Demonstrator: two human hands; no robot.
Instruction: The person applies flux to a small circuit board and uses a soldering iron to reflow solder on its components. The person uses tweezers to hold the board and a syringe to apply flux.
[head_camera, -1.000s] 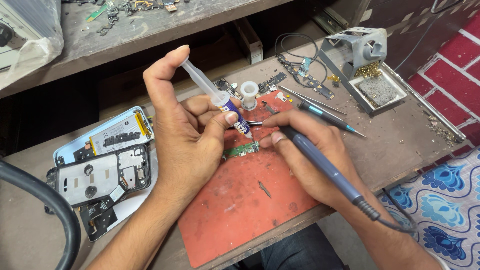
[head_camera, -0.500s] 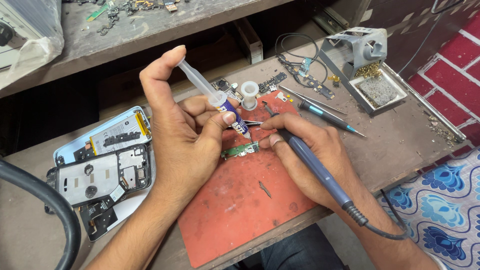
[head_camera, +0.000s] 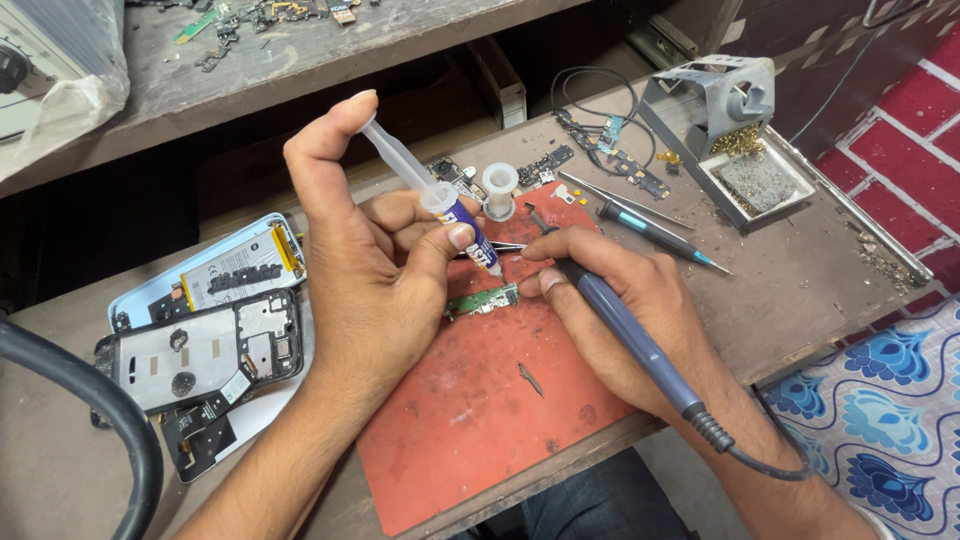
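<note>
While the left hand (head_camera: 375, 270) grips a small syringe (head_camera: 440, 200) with its thumb on the plunger and its fingers closed round the barrel, the nozzle points down at a little green circuit board (head_camera: 482, 301) lying on the red work mat (head_camera: 480, 420). The right hand (head_camera: 625, 310) is closed on a blue soldering iron (head_camera: 625, 335), held like a pen (its cable trails off toward the lower right), and its fingertips rest just beside the board's right end. Whether the iron's tip touches the board cannot be told. To the left on the bench (head_camera: 820, 290) lies an opened phone (head_camera: 205, 345), its inner frame and battery exposed. Behind the mat stand a white spool (head_camera: 499, 188), a pair of tweezers (head_camera: 625, 198) and a second blue-tipped tool (head_camera: 660, 232); further right sits a grey iron stand (head_camera: 725, 100) with brass wool.
</note>
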